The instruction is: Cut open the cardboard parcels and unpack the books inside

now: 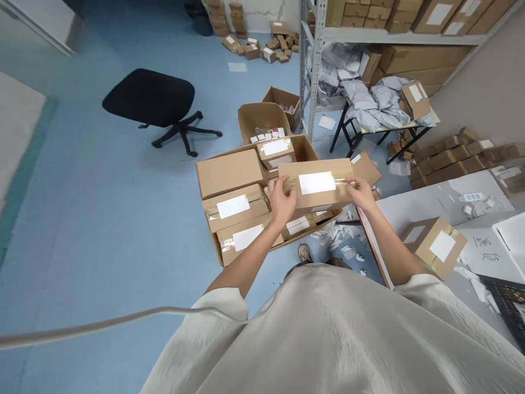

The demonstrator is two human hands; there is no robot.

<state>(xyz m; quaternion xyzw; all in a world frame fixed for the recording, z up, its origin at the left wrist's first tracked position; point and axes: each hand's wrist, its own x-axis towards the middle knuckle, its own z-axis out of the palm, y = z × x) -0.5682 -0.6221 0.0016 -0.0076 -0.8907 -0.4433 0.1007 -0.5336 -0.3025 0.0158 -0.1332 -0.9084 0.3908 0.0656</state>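
Observation:
Between my two hands is a long brown cardboard box (pixel 289 168) with a white label and clear tape on its top. My left hand (pixel 282 200) grips its left end, thumb over the top. At the right end, my right hand (pixel 360 192) closes round the edge. Under and behind it stands a large open carton (pixel 305 148) packed with several taped boxes. A labelled box (pixel 235 207) and a plain box (pixel 229 172) fill its left side. The held box covers part of the carton's right side, so I cannot tell whether it touches the boxes below.
A black office chair (pixel 150 98) stands at the left. Two open cartons (pixel 262 117) sit behind. On the right are a white table (pixel 435 200) bearing a labelled box (pixel 435 246), a metal shelf (pixel 314 65) and grey parcels (pixel 381 98). Paper scraps (pixel 336 234) litter the floor.

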